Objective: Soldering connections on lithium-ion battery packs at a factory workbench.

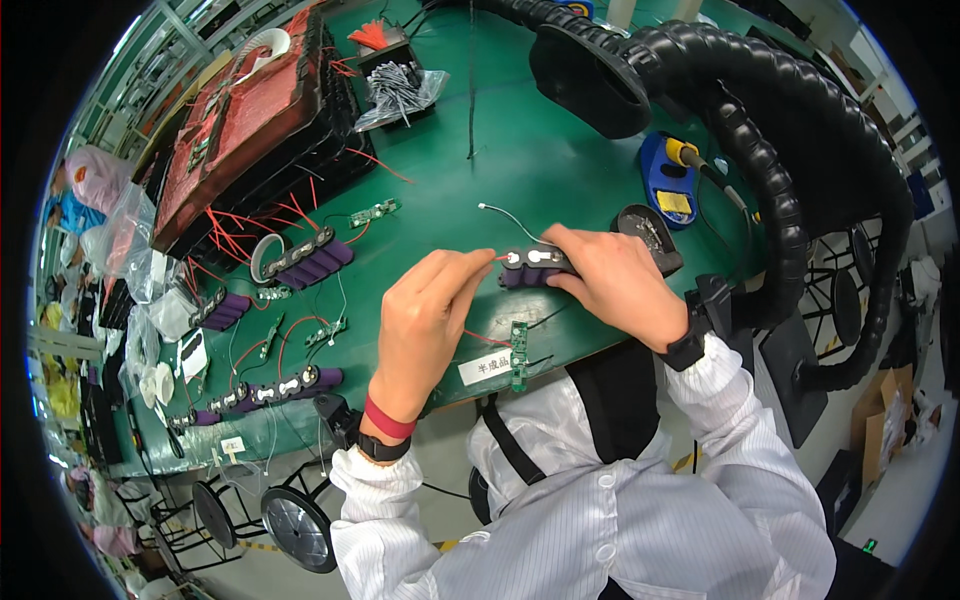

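A purple battery pack [530, 268] with metal tabs along its dark top edge is gripped at its right end by my right hand [622, 285]. My left hand [420, 320] pinches a short red wire [501, 257] at the pack's left end; its fingertips hide most of it. A white wire with a small connector [484, 207] reaches up and left from beside my right fingers. Below the pack, a narrow green circuit board [519, 357] lies near the table edge with red and black wires, beside a white label [485, 368].
More purple packs [314, 257] with boards and wires lie at left. A red-topped black bin [245, 135] and a box of grey pieces [395, 88] stand behind. At right are a dark tray [648, 232], a blue soldering-iron stand [668, 175] and a black extraction hose [765, 160].
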A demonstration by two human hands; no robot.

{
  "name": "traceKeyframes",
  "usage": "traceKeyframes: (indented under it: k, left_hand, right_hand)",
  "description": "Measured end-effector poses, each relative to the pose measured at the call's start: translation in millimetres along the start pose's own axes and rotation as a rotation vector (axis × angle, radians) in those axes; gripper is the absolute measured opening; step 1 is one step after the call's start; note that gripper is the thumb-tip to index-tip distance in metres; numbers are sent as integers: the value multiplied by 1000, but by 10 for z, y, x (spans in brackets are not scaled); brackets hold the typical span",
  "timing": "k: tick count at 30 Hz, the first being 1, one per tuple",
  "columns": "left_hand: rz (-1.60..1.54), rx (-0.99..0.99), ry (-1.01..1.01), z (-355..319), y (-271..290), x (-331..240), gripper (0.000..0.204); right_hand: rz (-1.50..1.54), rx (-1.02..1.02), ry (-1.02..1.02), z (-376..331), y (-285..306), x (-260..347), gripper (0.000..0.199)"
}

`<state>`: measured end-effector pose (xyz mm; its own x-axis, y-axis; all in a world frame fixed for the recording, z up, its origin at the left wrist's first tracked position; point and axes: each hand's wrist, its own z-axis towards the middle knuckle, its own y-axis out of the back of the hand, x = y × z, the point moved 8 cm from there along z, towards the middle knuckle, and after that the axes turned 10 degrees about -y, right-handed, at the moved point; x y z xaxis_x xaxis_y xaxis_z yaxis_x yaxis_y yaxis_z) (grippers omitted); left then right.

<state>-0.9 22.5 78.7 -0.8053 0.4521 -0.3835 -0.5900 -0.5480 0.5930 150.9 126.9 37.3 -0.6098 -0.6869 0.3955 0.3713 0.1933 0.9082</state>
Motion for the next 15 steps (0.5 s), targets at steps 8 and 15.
traceKeyframes:
  k: [8,15]
  left_hand:
    - [-197,76,121,208,-122,149,9]
    - [-239,93,174,158,-261,305,10]
  right_hand:
    - [443,-9,-78,28,38,-265,56]
    - [552,-9,8,-19,51,-232,39]
